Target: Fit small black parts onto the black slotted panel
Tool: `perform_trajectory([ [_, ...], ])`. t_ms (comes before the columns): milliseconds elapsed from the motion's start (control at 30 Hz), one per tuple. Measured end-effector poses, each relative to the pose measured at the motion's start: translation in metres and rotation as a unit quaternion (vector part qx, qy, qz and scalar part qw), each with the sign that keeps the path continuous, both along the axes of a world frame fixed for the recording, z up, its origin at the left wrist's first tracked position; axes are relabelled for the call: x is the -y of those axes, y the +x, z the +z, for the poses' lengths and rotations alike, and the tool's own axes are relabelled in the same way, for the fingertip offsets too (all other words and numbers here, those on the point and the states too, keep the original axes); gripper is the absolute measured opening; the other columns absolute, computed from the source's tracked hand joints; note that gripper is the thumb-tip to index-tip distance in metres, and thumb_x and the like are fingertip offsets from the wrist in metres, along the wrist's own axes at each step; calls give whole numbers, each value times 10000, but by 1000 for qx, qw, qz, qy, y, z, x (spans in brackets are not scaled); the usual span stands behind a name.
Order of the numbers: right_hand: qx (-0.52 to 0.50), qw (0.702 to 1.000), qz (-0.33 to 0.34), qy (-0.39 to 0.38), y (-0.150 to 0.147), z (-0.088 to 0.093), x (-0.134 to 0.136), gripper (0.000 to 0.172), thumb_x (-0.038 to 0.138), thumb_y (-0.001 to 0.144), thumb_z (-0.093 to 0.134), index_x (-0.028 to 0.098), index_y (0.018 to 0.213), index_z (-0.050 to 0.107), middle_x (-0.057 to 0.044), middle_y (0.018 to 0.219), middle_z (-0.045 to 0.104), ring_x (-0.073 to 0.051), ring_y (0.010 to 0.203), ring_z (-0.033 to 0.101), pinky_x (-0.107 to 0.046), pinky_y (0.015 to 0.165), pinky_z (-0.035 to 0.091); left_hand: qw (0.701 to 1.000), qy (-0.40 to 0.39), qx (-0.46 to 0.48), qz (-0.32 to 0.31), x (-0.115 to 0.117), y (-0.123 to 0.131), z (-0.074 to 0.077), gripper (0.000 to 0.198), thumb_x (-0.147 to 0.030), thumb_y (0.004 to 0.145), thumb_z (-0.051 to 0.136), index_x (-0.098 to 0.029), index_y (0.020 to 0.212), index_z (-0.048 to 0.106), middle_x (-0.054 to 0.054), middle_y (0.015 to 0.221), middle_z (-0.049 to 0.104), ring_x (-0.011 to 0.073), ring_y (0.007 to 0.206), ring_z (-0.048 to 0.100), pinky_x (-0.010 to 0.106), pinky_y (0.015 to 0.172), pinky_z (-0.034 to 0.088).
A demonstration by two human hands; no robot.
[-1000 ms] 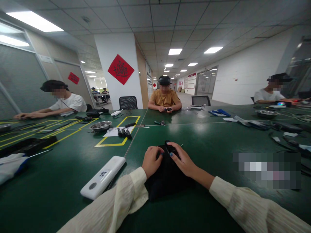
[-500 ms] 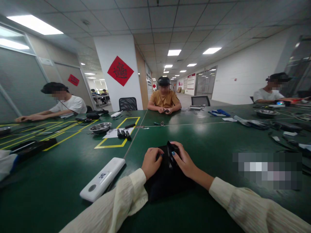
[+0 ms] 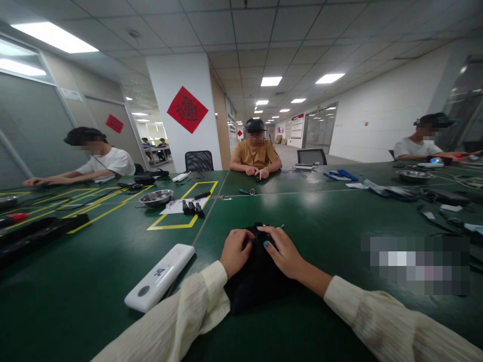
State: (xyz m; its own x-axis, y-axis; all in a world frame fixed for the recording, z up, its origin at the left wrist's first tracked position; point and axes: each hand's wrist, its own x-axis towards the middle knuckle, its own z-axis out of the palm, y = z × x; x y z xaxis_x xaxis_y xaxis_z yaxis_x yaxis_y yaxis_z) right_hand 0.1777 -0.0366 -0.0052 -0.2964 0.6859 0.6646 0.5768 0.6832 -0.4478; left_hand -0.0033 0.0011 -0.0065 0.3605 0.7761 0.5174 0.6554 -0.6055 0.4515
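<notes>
A flat black piece that looks like a cloth pouch [image 3: 256, 289] lies on the green table directly in front of me. My left hand [image 3: 236, 251] has its fingers curled and pinched at the pouch's upper left edge. On the other side, my right hand [image 3: 285, 251] holds the upper right part, thumb and fingers closing on a dark fold near the top. What lies inside the fold is too dark to make out.
A white power bank [image 3: 162, 276] marked 26 lies to my left. Farther off are a metal bowl [image 3: 155, 198], several black parts [image 3: 193, 208] on white paper and a small tool [image 3: 247, 191]. A person [image 3: 256, 151] sits opposite, with others at both sides.
The black fold under my right hand has come down flatter, and that hand has shifted slightly left toward the other. My left hand stays put.
</notes>
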Motion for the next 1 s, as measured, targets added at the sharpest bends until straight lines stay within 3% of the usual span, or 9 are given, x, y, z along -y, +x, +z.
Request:
perform_trajectory([
  [167, -72, 989, -124, 23, 15, -9, -24, 401, 287, 906, 289, 210, 1284, 398, -83, 1205, 526, -186, 1079, 474, -368, 919, 393, 1000, -19, 16, 9, 1, -1, 3, 178, -177, 802, 414, -201, 867, 578, 38, 898, 630, 206, 926, 524, 364, 850, 407],
  [333, 133, 967, -219, -12, 39, -22, -52, 536, 144, 796, 396, 158, 1332, 388, -93, 1310, 477, -231, 1166, 409, -420, 941, 364, 997, -29, 72, 25, 3, -2, 6, 259, -247, 888, 300, -203, 982, 538, 30, 845, 610, 185, 882, 532, 340, 812, 411],
  [433, 218, 948, -228, -50, 47, -28, -59, 485, 114, 783, 396, 148, 1254, 502, -96, 1278, 517, -238, 1195, 410, -413, 944, 360, 995, -24, 90, 28, 4, -3, 5, 264, -279, 902, 284, -205, 1008, 515, 28, 840, 598, 180, 869, 534, 340, 818, 408],
  [567, 252, 933, -242, -88, 51, -28, -61, 365, 154, 817, 391, 173, 1077, 646, -83, 1093, 642, -230, 1122, 500, -396, 942, 362, 993, -22, 109, 32, 5, -3, 5, 249, -305, 904, 287, -202, 976, 502, 31, 848, 585, 175, 852, 536, 331, 807, 413],
  [700, 254, 930, -253, -78, 51, -23, -59, 333, 194, 818, 423, 175, 1041, 670, -89, 1031, 664, -224, 1068, 541, -371, 923, 382, 990, -40, 132, 19, 8, -2, 6, 252, -320, 906, 272, -207, 878, 496, 15, 791, 560, 159, 796, 539, 293, 739, 419],
  [1000, 232, 936, -246, -94, 50, -16, -52, 271, 182, 794, 462, 203, 876, 719, -63, 917, 693, -206, 984, 587, -314, 843, 435, 982, -56, 181, -10, 13, 0, 8, 247, -356, 904, 260, -205, 884, 455, -28, 665, 468, 128, 668, 488, 257, 663, 395],
])
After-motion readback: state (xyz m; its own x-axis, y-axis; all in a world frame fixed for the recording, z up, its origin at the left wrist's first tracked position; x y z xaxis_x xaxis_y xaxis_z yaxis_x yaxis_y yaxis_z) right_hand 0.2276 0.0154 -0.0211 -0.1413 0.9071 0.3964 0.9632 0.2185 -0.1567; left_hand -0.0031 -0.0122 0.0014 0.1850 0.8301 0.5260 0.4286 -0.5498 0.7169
